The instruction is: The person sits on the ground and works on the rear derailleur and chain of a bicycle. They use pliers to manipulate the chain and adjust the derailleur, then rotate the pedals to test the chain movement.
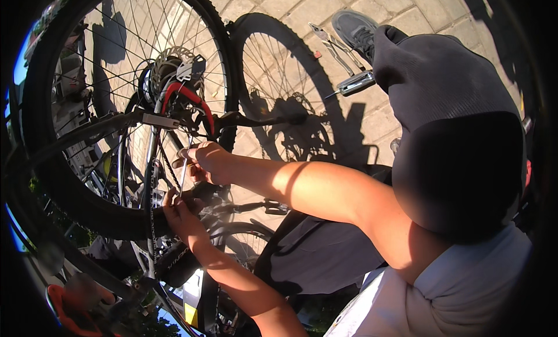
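A bicycle's rear wheel (228,70) fills the upper left, with a disc brake rotor (165,72) at its hub. Just below the curved red cable housing (174,90), my right hand (206,161) has its fingers closed round a thin, silvery rod-like piece (184,177). My left hand (185,218) pinches near the lower end of that same piece, beside the chain (153,215). Whether it is a tool or part of the bicycle I cannot tell. The fingertips of both hands are partly hidden.
Pliers (336,43) and a folding multi-tool (356,83) lie on the paving (273,3) near my shoe (356,32). My bent knee (459,162) is at the right. A pedal (276,207) sits below my right forearm. A person in orange (70,311) is at the lower left.
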Action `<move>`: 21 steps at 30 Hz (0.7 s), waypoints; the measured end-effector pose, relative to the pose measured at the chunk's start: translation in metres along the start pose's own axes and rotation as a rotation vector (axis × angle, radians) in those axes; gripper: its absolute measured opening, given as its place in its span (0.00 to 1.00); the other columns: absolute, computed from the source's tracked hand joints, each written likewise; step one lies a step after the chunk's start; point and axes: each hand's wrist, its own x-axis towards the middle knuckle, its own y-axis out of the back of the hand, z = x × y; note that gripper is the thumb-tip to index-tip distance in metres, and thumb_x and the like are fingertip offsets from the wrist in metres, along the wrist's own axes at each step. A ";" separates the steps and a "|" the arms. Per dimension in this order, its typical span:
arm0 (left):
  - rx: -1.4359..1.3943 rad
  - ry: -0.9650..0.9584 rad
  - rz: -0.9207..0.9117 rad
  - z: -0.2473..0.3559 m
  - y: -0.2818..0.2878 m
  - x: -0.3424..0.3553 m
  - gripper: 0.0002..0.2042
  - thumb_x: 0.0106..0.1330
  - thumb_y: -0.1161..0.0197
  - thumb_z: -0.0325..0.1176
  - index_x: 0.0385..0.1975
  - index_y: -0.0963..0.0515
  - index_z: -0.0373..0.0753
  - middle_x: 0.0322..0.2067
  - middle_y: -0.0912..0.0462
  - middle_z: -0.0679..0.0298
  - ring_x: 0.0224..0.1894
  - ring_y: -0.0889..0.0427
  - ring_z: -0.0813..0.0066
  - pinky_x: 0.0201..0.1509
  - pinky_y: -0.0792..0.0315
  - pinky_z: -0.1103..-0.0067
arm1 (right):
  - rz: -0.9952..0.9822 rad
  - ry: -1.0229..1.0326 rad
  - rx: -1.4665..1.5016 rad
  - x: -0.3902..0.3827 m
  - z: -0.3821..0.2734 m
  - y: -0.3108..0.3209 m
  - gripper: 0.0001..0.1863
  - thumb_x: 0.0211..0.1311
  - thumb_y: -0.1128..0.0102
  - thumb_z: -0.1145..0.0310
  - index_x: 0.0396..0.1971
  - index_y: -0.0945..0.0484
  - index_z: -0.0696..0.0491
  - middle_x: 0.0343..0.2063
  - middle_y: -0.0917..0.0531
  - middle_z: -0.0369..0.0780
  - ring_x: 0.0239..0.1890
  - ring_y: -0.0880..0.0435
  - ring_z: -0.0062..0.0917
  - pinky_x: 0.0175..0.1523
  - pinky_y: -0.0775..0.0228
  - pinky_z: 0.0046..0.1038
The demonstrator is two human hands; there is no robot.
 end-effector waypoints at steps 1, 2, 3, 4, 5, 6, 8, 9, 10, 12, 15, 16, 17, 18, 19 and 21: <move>0.219 -0.181 -0.019 0.000 0.002 -0.002 0.12 0.72 0.51 0.34 0.48 0.27 0.35 0.26 0.22 0.66 0.24 0.28 0.83 0.28 0.35 0.85 | 0.013 0.002 0.026 -0.002 0.001 -0.003 0.07 0.68 0.50 0.70 0.36 0.26 0.58 0.27 0.19 0.41 0.17 0.26 0.22 0.20 0.36 0.27; 0.494 -0.443 -0.101 -0.004 0.012 0.006 0.14 0.72 0.53 0.29 0.55 0.30 0.34 0.34 0.21 0.65 0.28 0.27 0.83 0.34 0.33 0.84 | 0.027 0.002 -0.016 -0.005 0.002 -0.006 0.07 0.67 0.48 0.70 0.36 0.25 0.58 0.28 0.18 0.41 0.18 0.26 0.22 0.21 0.34 0.25; 0.431 -0.415 -0.111 -0.009 0.015 0.002 0.15 0.72 0.53 0.30 0.56 0.31 0.34 0.35 0.22 0.64 0.29 0.27 0.82 0.35 0.32 0.84 | 0.054 -0.003 -0.015 -0.006 0.003 -0.009 0.07 0.67 0.48 0.70 0.37 0.25 0.58 0.28 0.18 0.41 0.18 0.26 0.22 0.22 0.34 0.26; 0.363 -0.397 -0.129 0.005 0.000 -0.007 0.16 0.72 0.52 0.30 0.57 0.32 0.34 0.37 0.22 0.64 0.30 0.27 0.81 0.35 0.32 0.83 | 0.083 0.005 -0.015 -0.004 -0.001 -0.011 0.07 0.67 0.48 0.70 0.37 0.25 0.58 0.29 0.18 0.41 0.19 0.25 0.22 0.22 0.33 0.26; 0.297 -0.375 -0.144 0.017 -0.013 -0.020 0.16 0.71 0.52 0.30 0.57 0.33 0.34 0.39 0.22 0.64 0.30 0.26 0.80 0.36 0.32 0.83 | 0.110 0.008 -0.014 -0.002 -0.004 -0.012 0.07 0.67 0.48 0.71 0.37 0.25 0.58 0.30 0.17 0.42 0.19 0.25 0.22 0.23 0.32 0.26; 0.018 -0.234 -0.074 0.025 -0.020 -0.038 0.21 0.71 0.48 0.43 0.56 0.32 0.36 0.38 0.21 0.61 0.28 0.27 0.77 0.34 0.31 0.82 | 0.105 -0.025 -0.020 -0.003 -0.005 -0.015 0.05 0.66 0.49 0.72 0.38 0.26 0.56 0.33 0.17 0.43 0.20 0.25 0.23 0.26 0.29 0.27; -0.338 0.153 -0.099 0.019 -0.008 -0.030 0.26 0.68 0.48 0.54 0.54 0.30 0.37 0.36 0.20 0.60 0.26 0.28 0.76 0.30 0.32 0.82 | 0.080 -0.021 0.018 0.000 -0.006 -0.013 0.05 0.66 0.49 0.72 0.38 0.26 0.56 0.34 0.17 0.43 0.21 0.24 0.24 0.27 0.28 0.28; -0.511 0.352 -0.108 0.015 0.001 -0.022 0.29 0.66 0.48 0.60 0.53 0.29 0.38 0.35 0.20 0.59 0.25 0.28 0.76 0.29 0.32 0.82 | 0.068 -0.020 0.039 0.003 -0.006 -0.013 0.05 0.66 0.50 0.73 0.39 0.27 0.56 0.34 0.17 0.44 0.21 0.24 0.24 0.27 0.27 0.28; -0.434 0.429 -0.119 0.004 0.012 -0.008 0.34 0.63 0.54 0.68 0.47 0.26 0.40 0.28 0.21 0.61 0.22 0.31 0.76 0.23 0.37 0.82 | 0.011 0.006 0.042 0.008 -0.004 -0.011 0.05 0.66 0.50 0.72 0.39 0.27 0.55 0.35 0.17 0.44 0.22 0.23 0.25 0.29 0.26 0.28; -0.519 0.473 -0.065 -0.023 0.029 0.006 0.32 0.64 0.54 0.67 0.44 0.25 0.40 0.26 0.23 0.65 0.21 0.32 0.77 0.22 0.39 0.83 | -0.016 -0.036 0.089 0.008 0.000 -0.013 0.04 0.67 0.51 0.72 0.38 0.28 0.55 0.36 0.17 0.45 0.22 0.22 0.26 0.27 0.27 0.28; -0.640 0.508 -0.236 -0.026 0.033 0.015 0.28 0.66 0.52 0.63 0.41 0.24 0.41 0.24 0.25 0.68 0.21 0.32 0.78 0.22 0.39 0.83 | -0.053 -0.011 0.061 0.012 -0.002 -0.006 0.04 0.67 0.52 0.72 0.37 0.28 0.55 0.36 0.17 0.45 0.20 0.23 0.26 0.26 0.29 0.28; -0.680 0.517 -0.329 -0.024 0.032 0.017 0.26 0.67 0.52 0.61 0.40 0.24 0.42 0.24 0.26 0.70 0.22 0.31 0.79 0.22 0.38 0.83 | -0.062 -0.003 0.045 0.013 -0.002 -0.005 0.04 0.67 0.52 0.71 0.37 0.28 0.55 0.36 0.17 0.46 0.19 0.24 0.26 0.25 0.30 0.28; -0.695 0.483 -0.319 -0.022 0.030 0.018 0.23 0.68 0.51 0.57 0.41 0.24 0.42 0.25 0.25 0.69 0.22 0.30 0.79 0.23 0.36 0.83 | -0.057 -0.013 0.044 0.013 -0.002 -0.004 0.05 0.67 0.52 0.71 0.37 0.28 0.55 0.36 0.17 0.46 0.18 0.25 0.26 0.24 0.31 0.28; -0.710 0.449 -0.308 -0.020 0.028 0.019 0.19 0.70 0.50 0.52 0.42 0.24 0.41 0.26 0.24 0.68 0.23 0.29 0.79 0.25 0.35 0.82 | -0.052 -0.023 0.043 0.013 -0.002 -0.003 0.05 0.68 0.51 0.71 0.37 0.28 0.56 0.36 0.17 0.46 0.17 0.26 0.25 0.24 0.31 0.28; -0.724 0.417 -0.297 -0.016 0.023 0.018 0.16 0.72 0.50 0.47 0.42 0.24 0.41 0.28 0.23 0.67 0.24 0.28 0.79 0.26 0.33 0.82 | -0.045 -0.034 0.044 0.012 -0.003 -0.002 0.05 0.68 0.51 0.71 0.37 0.28 0.56 0.36 0.17 0.47 0.16 0.27 0.25 0.23 0.32 0.28; -0.286 0.094 -0.124 0.005 -0.004 0.007 0.13 0.73 0.51 0.38 0.47 0.25 0.41 0.35 0.22 0.64 0.28 0.26 0.77 0.31 0.29 0.80 | -0.043 -0.017 0.099 0.016 -0.004 0.005 0.05 0.68 0.50 0.71 0.37 0.27 0.56 0.36 0.17 0.47 0.16 0.29 0.23 0.21 0.33 0.27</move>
